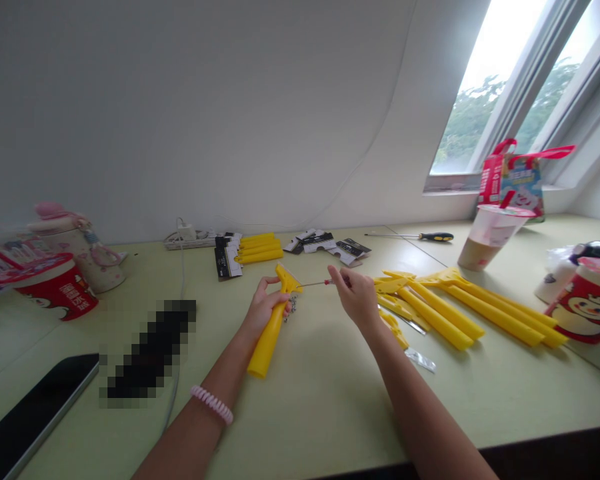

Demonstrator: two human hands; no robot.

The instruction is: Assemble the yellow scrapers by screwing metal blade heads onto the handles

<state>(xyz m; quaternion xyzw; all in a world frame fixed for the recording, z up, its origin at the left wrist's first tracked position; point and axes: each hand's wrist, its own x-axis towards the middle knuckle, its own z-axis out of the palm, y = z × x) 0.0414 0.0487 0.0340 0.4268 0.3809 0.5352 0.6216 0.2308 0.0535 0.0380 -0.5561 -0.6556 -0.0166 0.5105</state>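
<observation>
My left hand (269,308) is closed around a yellow scraper (266,347), near its head, with the thick handle slanting down towards me. In my right hand (353,293) is a screwdriver (313,284); its thin metal shaft points left and its tip meets the scraper's head. The screwdriver's grip is mostly hidden by my fingers. Several small screws (293,305) lie on the table just beside my left fingers. To the right of my right hand, a pile of yellow scraper handles (443,313) and heads (393,287) is spread out, with a metal blade (415,324) among them.
At the back lie packaged yellow scrapers (260,249), black-and-white cards (320,241) and another screwdriver (435,237). A drink cup (493,240) and red tubs (587,300) stand right; a red tub (60,287), bottle (97,260) and tablet (40,413) are left. A white cable (176,373) crosses the table.
</observation>
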